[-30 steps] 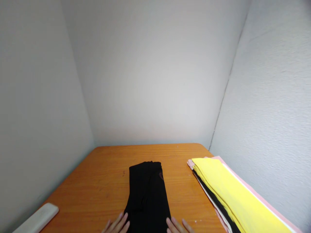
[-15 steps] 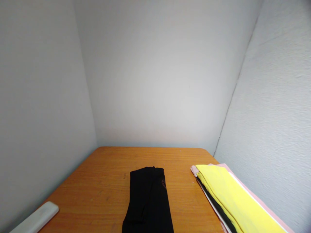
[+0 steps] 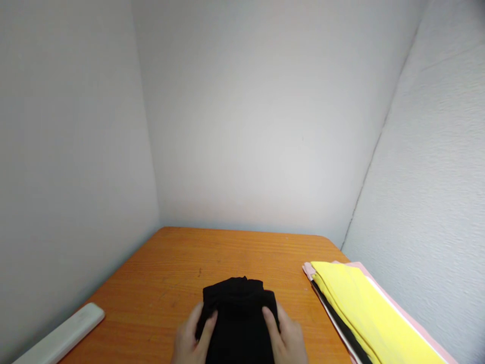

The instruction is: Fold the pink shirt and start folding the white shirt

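Head view. Nearest the camera, the left hand [image 3: 191, 337] and right hand [image 3: 288, 337] each close on one side of the black cloth [image 3: 238, 311], thumb laid on top and fingers wrapped about the edge. The cloth lies doubled over on itself at the near middle of the table [image 3: 235, 247], between the two hands. Likely faults: the fabric looks thin, limp and smooth, so the upper layer may slide askew on the lower one if one hand pulls harder than the other, and the rounded fold may spring open if pressure eases. The frame cuts off the cloth's near edge, so its lie there cannot be judged. Table: orange-brown wood grain, flat, faintly glossy, far corners rounded. To the left, well apart from the cloth: a long white bar [image 3: 62, 334] with rounded ends, hard and matt. To the right, beside the wall: a stack of folded fabrics [image 3: 364, 313], yellow on top, black, white and pink beneath, edges stepped. Behind: plain pale walls [image 3: 257, 126], the right one rough-textured
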### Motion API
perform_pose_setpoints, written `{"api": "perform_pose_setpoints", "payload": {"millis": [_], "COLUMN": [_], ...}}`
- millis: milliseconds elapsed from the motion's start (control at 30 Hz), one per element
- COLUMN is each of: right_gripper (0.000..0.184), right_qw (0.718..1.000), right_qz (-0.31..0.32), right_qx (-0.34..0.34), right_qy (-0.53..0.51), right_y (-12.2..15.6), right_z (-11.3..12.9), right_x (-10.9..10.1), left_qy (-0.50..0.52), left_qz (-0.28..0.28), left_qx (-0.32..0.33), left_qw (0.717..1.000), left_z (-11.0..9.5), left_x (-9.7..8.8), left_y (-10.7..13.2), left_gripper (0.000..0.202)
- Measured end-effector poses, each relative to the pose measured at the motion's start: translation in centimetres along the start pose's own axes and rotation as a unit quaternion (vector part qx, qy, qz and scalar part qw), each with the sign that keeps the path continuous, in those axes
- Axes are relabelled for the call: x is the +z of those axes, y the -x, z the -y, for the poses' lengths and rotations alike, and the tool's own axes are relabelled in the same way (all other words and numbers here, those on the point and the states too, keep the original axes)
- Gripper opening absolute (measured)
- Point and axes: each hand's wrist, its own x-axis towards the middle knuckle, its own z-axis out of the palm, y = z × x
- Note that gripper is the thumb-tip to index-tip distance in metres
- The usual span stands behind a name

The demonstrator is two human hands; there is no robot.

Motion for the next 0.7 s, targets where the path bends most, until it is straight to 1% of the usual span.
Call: {"api": "perform_pose_setpoints", "payload": {"millis": [67, 100, 167, 233, 300, 400, 600, 700], "right_gripper": [0.051, 0.051, 0.051, 0.051, 0.052, 0.055, 0.058, 0.055], "right_qw": [0.996, 0.995, 0.997, 0.995, 0.992, 0.989, 0.976, 0.974], "right_qz": [0.005, 0.018, 0.052, 0.071, 0.071, 0.064, 0.062, 0.061], "right_qx": [0.03, 0.032, 0.042, 0.061, 0.074, 0.083, 0.096, 0.099], "right_qy": [-0.084, -0.088, -0.039, 0.033, 0.074, 0.103, 0.188, 0.193], "right_y": [-2.9, -4.3, -6.3, -7.3, -7.4, -7.0, -7.0, -7.0], "right_z": [1.0, 1.3, 1.6, 1.4, 1.0, 0.6, 0.6, 1.0], "right_x": [0.1, 0.3, 1.0, 1.9, 2.8, 4.0, 5.1, 5.2], "left_qy": [0.018, 0.003, -0.066, -0.142, -0.184, -0.209, -0.254, -0.27], "left_qz": [-0.009, -0.007, 0.008, 0.022, 0.027, 0.024, 0.023, 0.026], "left_qx": [-0.018, -0.017, -0.021, -0.04, -0.06, -0.062, -0.072, -0.077], "left_qw": [1.0, 1.0, 0.998, 0.989, 0.981, 0.976, 0.964, 0.959], "left_z": [-0.9, -1.1, -0.8, 0.1, 1.1, 1.8, 1.5, 1.0], "left_x": [0.5, 0.7, 1.2, 1.7, 2.1, 2.6, 2.8, 2.6], "left_y": [-2.6, -3.7, -5.4, -6.6, -7.4, -7.9, -8.0, -7.9], "left_gripper": [0.046, 0.046, 0.048, 0.05, 0.05, 0.047, 0.042, 0.041]}}
